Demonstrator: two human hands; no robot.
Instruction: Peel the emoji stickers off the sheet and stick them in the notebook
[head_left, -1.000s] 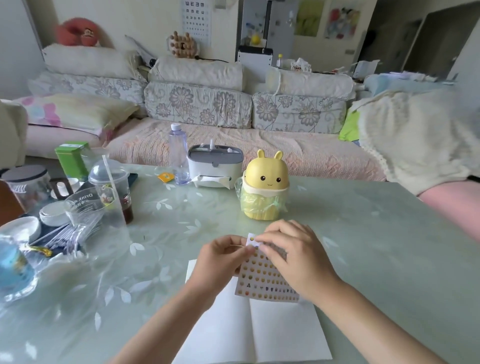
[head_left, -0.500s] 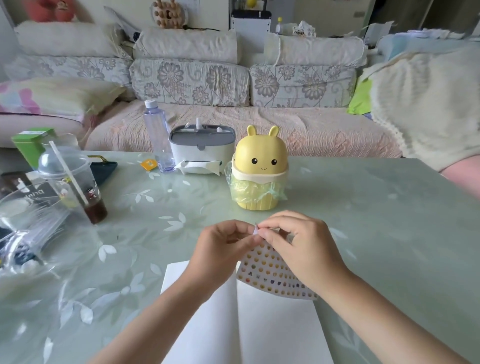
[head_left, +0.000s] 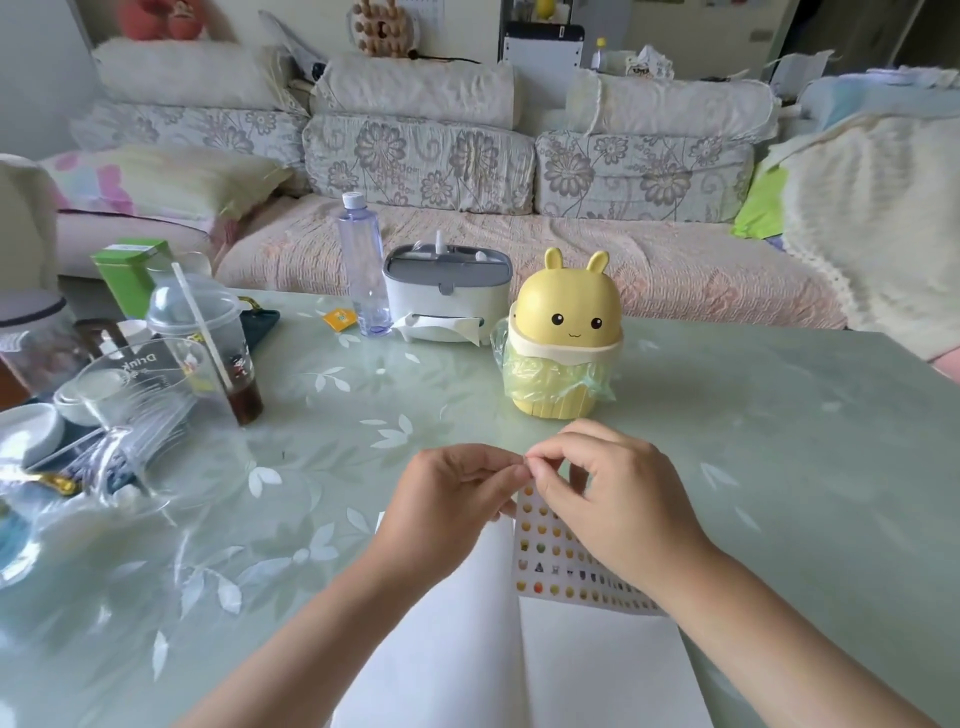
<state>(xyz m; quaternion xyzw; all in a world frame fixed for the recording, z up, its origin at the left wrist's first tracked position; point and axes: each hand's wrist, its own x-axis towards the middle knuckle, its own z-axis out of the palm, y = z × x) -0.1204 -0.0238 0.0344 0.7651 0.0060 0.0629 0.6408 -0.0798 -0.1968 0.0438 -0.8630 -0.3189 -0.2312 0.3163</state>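
Observation:
An open notebook (head_left: 467, 649) with blank white pages lies at the near edge of the table. Above its right page hangs the emoji sticker sheet (head_left: 550, 556), rows of small yellow faces on white. My left hand (head_left: 447, 499) pinches the sheet's top corner. My right hand (head_left: 602, 493) covers the sheet's upper right part, and its thumb and forefinger pinch at the same top corner. The two hands' fingertips meet there. Whether a sticker sits between the right fingers is too small to tell.
A yellow bunny-shaped bin (head_left: 563, 338) with a green bag stands just behind my hands. Further back are a grey tissue box (head_left: 447, 296) and a clear bottle (head_left: 363, 265). A lidded drink cup (head_left: 208, 343), bowls and plastic wrap crowd the left side of the green table (head_left: 779, 441).
The camera has tipped down and closer. Both hands stay at the sheet's top corner, and the sheet has turned to hang more upright over the right page.

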